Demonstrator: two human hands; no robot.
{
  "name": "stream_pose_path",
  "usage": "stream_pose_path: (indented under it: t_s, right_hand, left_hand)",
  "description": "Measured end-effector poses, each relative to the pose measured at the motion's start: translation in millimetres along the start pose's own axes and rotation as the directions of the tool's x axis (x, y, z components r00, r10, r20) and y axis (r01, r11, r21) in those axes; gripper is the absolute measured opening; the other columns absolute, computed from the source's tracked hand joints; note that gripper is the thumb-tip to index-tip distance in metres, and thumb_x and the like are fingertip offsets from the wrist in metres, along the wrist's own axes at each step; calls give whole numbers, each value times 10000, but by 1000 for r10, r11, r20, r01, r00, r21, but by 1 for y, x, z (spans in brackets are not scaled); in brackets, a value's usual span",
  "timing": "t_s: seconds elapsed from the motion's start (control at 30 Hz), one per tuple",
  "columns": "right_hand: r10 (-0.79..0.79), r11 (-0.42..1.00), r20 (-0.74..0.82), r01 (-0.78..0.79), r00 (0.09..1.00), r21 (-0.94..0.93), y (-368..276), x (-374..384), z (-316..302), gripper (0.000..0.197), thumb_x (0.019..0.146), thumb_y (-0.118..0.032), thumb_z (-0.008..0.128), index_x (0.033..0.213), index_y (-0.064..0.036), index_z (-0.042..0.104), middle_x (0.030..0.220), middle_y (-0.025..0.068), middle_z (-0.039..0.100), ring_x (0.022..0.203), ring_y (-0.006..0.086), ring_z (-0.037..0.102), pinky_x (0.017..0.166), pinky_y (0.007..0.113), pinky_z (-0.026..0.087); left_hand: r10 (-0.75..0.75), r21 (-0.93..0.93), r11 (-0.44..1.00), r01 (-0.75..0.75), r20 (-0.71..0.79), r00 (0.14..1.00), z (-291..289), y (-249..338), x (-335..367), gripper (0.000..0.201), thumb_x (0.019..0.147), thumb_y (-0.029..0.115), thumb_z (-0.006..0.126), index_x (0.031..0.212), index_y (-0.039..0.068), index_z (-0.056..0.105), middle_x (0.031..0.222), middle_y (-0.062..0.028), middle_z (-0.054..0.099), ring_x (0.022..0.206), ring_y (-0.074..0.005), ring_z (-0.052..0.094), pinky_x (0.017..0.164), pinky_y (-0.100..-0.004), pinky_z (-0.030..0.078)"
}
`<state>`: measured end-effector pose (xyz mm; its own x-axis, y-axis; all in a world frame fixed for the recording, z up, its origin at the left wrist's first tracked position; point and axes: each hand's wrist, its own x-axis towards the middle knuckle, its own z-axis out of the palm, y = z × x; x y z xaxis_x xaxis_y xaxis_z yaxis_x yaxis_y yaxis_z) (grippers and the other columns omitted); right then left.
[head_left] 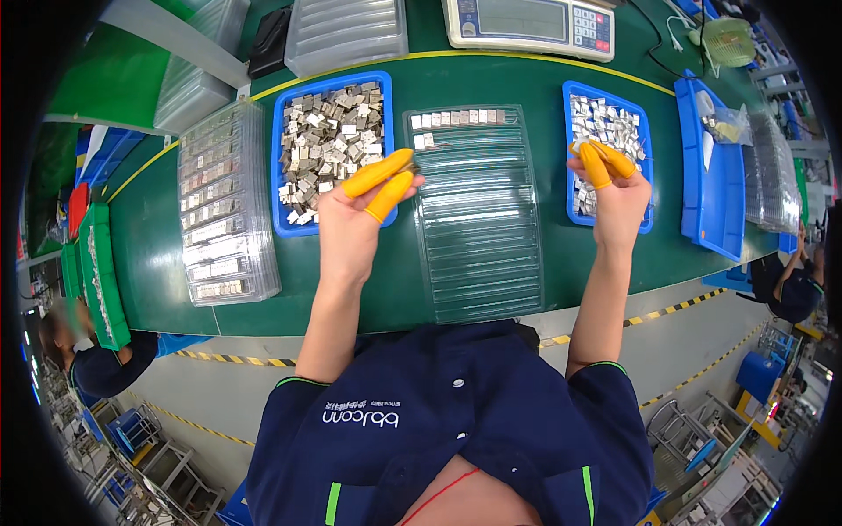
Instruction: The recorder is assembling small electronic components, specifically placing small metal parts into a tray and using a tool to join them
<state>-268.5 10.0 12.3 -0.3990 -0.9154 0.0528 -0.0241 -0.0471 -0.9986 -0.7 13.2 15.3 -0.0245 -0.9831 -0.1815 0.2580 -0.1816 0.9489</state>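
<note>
My left hand (364, 197), with orange finger cots, pinches a small metal part at the left edge of a clear ribbed tray (478, 254), beside its second row. The tray's top row holds several small metal parts (456, 118). My right hand (610, 180), also in orange cots, pinches a small part above a blue bin (649, 175) filled with small silvery parts. A second blue bin (279, 167) of larger metal parts lies under and left of my left hand.
A stack of filled clear trays (224, 206) lies at the left on the green bench (158, 254). A weighing scale (531, 24) stands at the back, empty clear trays (346, 33) beside it. Another blue tray (715, 188) sits far right. Other people sit at both sides.
</note>
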Motion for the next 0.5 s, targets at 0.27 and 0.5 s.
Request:
stream_pose_path:
  t_s: [0.27, 0.5]
  right_hand:
    - [-70, 929, 207, -12, 976, 370, -14, -43, 50, 192, 807, 7, 620, 974, 68, 549, 870, 192, 640, 731, 250, 662, 684, 310, 539]
    - [-92, 921, 311, -39, 946, 388, -16, -58, 72, 171, 830, 11, 594, 986, 46, 534, 974, 180, 630, 914, 236, 631, 813, 317, 500]
  left_hand:
    - [-106, -69, 991, 117, 150, 983, 23, 8, -14, 274, 819, -35, 585, 1087, -89, 564, 1015, -161, 624, 905, -237, 637, 803, -288, 525]
    - [-66, -71, 994, 77, 152, 986, 21, 10, -20, 291, 785, -17, 634, 1057, -101, 572, 968, -177, 635, 850, -246, 652, 764, -284, 535]
